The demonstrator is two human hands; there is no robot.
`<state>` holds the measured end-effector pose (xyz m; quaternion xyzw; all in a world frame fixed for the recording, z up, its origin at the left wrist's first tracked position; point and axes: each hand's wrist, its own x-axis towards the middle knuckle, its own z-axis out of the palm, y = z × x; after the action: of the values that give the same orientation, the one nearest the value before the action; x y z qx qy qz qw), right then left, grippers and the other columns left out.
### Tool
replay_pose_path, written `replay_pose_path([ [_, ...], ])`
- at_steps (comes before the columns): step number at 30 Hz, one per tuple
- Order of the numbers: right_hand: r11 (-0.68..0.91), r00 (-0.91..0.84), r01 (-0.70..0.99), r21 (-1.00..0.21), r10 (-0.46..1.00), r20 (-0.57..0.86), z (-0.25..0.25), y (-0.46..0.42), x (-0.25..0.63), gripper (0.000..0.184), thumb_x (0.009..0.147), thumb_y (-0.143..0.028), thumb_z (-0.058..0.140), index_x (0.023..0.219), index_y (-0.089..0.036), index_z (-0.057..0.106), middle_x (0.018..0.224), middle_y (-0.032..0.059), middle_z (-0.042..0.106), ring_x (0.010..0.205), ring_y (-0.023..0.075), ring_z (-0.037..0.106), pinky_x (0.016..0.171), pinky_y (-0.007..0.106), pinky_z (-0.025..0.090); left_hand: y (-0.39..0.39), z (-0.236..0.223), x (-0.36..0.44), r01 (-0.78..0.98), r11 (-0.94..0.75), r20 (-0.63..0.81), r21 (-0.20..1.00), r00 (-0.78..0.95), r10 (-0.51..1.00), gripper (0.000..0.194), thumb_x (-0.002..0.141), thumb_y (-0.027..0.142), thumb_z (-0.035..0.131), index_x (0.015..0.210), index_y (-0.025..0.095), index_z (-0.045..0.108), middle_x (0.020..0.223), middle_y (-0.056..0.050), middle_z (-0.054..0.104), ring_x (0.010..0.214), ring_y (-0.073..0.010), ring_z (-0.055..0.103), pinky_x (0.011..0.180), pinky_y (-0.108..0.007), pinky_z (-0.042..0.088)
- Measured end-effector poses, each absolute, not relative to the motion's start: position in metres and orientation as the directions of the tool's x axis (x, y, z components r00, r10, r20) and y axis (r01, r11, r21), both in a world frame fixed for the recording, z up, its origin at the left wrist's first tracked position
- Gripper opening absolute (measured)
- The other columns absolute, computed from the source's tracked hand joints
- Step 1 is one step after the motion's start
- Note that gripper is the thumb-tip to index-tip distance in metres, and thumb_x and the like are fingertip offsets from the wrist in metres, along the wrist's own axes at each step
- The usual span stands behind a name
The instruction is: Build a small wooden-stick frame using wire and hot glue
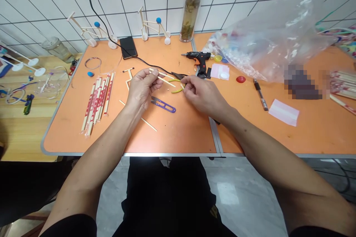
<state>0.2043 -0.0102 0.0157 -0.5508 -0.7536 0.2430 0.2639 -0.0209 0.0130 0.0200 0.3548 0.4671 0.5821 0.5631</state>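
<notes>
My left hand (143, 87) is closed, pinching thin wooden sticks (167, 81) between thumb and fingers, their ends pointing right. My right hand (198, 92) is closed too, and a short pale stick piece (182, 86) shows at its fingertips. Between the hands lie pliers with yellow handles (175, 91), partly hidden by my right hand. Purple thread snips (164, 104) rest just below, near a loose thin stick (149, 124). Behind my left hand is a small stick frame (128, 76), partly covered.
Wrapped chopsticks (97, 100) lie at left. Two stick models with blue balls (158, 20), a phone (128, 47) and a glass bottle (190, 14) stand at the back. A glue gun (198, 59), plastic bag (264, 40), red cap (240, 79) and pen (260, 94) are rightward.
</notes>
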Motion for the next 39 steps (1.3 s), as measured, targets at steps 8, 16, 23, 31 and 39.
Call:
replay_pose_path([
  [8, 0.176, -0.134, 0.155, -0.972, 0.979, 0.156, 0.009, -0.006, 0.195, 0.036, 0.094, -0.057, 0.088, 0.113, -0.030, 0.073, 0.093, 0.0016, 0.069, 0.079, 0.0216, 0.069, 0.074, 0.041, 0.063, 0.006, 0.020, -0.012, -0.335, 0.094, -0.132, 0.937, -0.092, 0.987, 0.031, 0.094, 0.035, 0.101, 0.090, 0.021, 0.073, 0.089, 0.000, 0.087, 0.066, -0.0069, 0.076, 0.064, -0.015, 0.062],
  [16, 0.211, -0.164, 0.086, -0.974, 0.967, 0.195, 0.007, -0.007, 0.192, 0.035, 0.097, -0.056, 0.089, 0.103, -0.027, 0.070, 0.086, 0.0005, 0.070, 0.075, 0.0177, 0.070, 0.073, 0.036, 0.065, 0.004, 0.015, -0.009, -0.369, 0.074, -0.104, 0.926, -0.061, 0.993, 0.029, 0.095, 0.032, 0.099, 0.088, 0.022, 0.073, 0.085, 0.002, 0.085, 0.062, -0.0060, 0.072, 0.061, -0.014, 0.060],
  [23, 0.187, -0.142, 0.086, -0.979, 0.975, 0.174, 0.003, -0.004, 0.192, 0.049, 0.090, -0.069, 0.095, 0.099, -0.027, 0.071, 0.085, 0.0001, 0.073, 0.074, 0.0174, 0.071, 0.075, 0.036, 0.068, 0.001, 0.018, -0.005, -0.320, 0.067, -0.097, 0.945, -0.079, 0.992, 0.033, 0.093, 0.034, 0.100, 0.090, 0.022, 0.069, 0.090, 0.000, 0.088, 0.061, -0.0064, 0.072, 0.058, -0.015, 0.055],
  [31, 0.215, -0.132, 0.036, -0.976, 0.969, 0.209, 0.002, -0.002, 0.193, 0.056, 0.088, -0.076, 0.097, 0.099, -0.026, 0.074, 0.080, -0.0005, 0.072, 0.072, 0.0168, 0.071, 0.074, 0.034, 0.067, 0.002, 0.015, -0.006, -0.318, 0.036, -0.061, 0.947, -0.069, 0.996, 0.023, 0.098, 0.022, 0.091, 0.090, 0.021, 0.069, 0.091, 0.000, 0.090, 0.058, -0.0057, 0.070, 0.055, -0.016, 0.052],
  [39, 0.234, -0.151, -0.005, -0.972, 0.961, 0.232, -0.007, 0.003, 0.195, 0.066, 0.080, -0.085, 0.098, 0.096, -0.025, 0.076, 0.079, 0.0002, 0.073, 0.068, 0.0149, 0.068, 0.065, 0.030, 0.062, 0.005, 0.010, -0.007, -0.307, 0.036, -0.053, 0.951, -0.046, 0.998, 0.025, 0.095, 0.024, 0.095, 0.091, 0.022, 0.071, 0.089, 0.001, 0.089, 0.058, -0.0065, 0.070, 0.055, -0.015, 0.052],
])
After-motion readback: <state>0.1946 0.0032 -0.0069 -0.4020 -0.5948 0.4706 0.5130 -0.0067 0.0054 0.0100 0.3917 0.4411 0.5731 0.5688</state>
